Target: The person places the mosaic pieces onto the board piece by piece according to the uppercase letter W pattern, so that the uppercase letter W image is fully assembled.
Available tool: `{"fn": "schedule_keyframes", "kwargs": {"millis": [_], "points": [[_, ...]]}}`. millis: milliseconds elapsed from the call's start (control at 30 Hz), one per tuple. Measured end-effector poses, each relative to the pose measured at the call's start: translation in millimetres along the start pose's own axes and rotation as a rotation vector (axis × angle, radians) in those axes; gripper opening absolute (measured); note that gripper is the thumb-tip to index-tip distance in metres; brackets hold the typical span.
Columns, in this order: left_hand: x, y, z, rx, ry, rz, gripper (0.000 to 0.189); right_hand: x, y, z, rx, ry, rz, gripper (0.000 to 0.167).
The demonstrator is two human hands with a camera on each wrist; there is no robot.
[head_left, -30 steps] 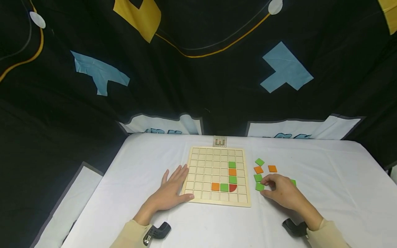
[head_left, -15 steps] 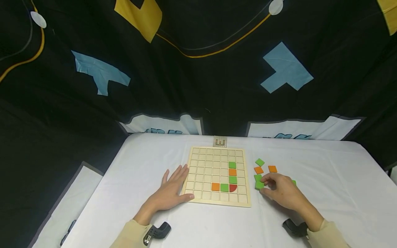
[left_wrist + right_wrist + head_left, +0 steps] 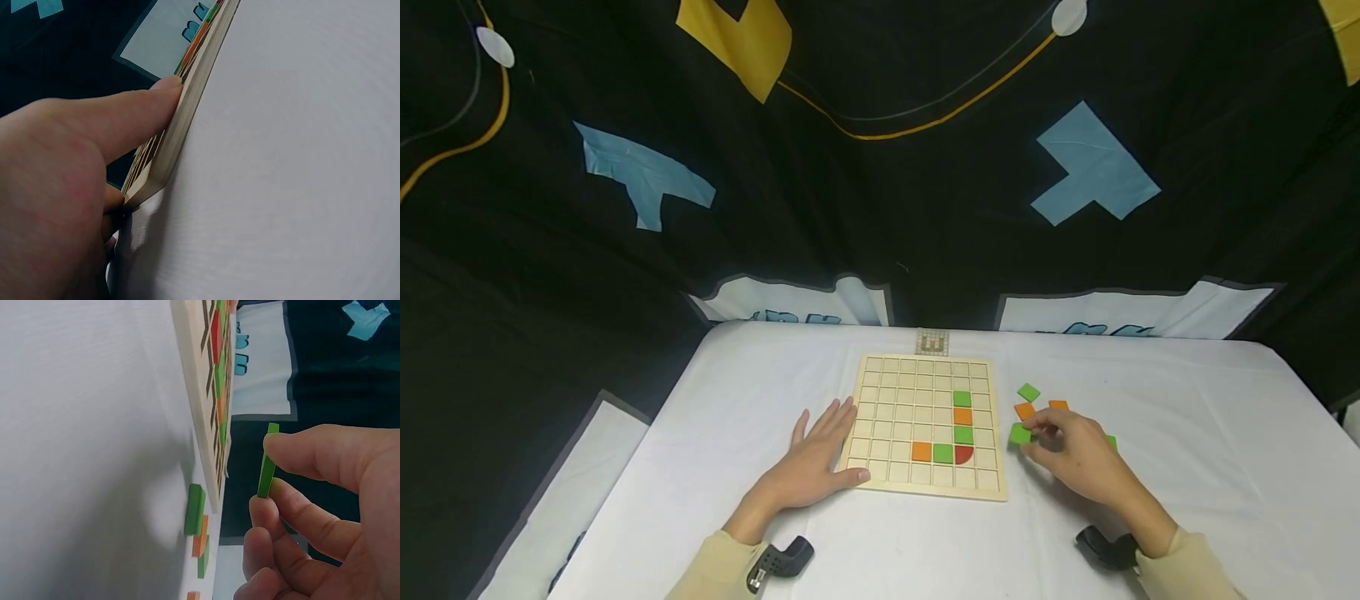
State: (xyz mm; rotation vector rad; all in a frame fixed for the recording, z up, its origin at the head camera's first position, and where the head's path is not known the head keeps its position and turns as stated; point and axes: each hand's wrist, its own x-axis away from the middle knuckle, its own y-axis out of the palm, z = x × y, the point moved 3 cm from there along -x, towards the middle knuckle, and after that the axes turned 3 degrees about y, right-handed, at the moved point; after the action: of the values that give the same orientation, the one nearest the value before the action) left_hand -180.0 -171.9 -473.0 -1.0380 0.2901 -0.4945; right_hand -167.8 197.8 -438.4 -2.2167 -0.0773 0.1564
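Observation:
My left hand (image 3: 811,468) rests with spread, straight fingers against the left side of a wooden grid board (image 3: 880,477). Its thumb (image 3: 140,112) lies on the board's near edge in the left wrist view. My right hand (image 3: 1078,457) pinches a green square tile (image 3: 267,461) between thumb and fingertips, raised above the white tabletop to the right of the board. Below it in the right wrist view, another green tile (image 3: 195,509) lies on the cloth. Set in the board are green tiles (image 3: 962,399), orange tiles (image 3: 921,452) and a red rounded tile (image 3: 963,455).
Beyond my right hand lie a loose green tile (image 3: 1028,392) and orange tiles (image 3: 1025,411); another green tile (image 3: 1112,442) is partly hidden behind the hand. A small patterned card (image 3: 932,342) sits behind the board. A dark curtain (image 3: 880,217) hangs past the table.
My right hand has picked up the nearest green tile and moved slightly up and to the left. The left hand and the board have stayed still.

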Motion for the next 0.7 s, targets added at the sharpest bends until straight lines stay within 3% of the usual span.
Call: {"fn": "schedule_keyframes", "kwargs": {"millis": [367,700], "points": [[-0.5,-0.9,0.2,-0.007,0.001,0.003,0.099,-7.2,3,-15,-0.038,-0.059,0.038,0.023],[-0.2,-0.1,-0.2,0.002,-0.005,-0.003,0.1,-11.5,13,-28,-0.074,-0.039,0.013,0.026]]}}
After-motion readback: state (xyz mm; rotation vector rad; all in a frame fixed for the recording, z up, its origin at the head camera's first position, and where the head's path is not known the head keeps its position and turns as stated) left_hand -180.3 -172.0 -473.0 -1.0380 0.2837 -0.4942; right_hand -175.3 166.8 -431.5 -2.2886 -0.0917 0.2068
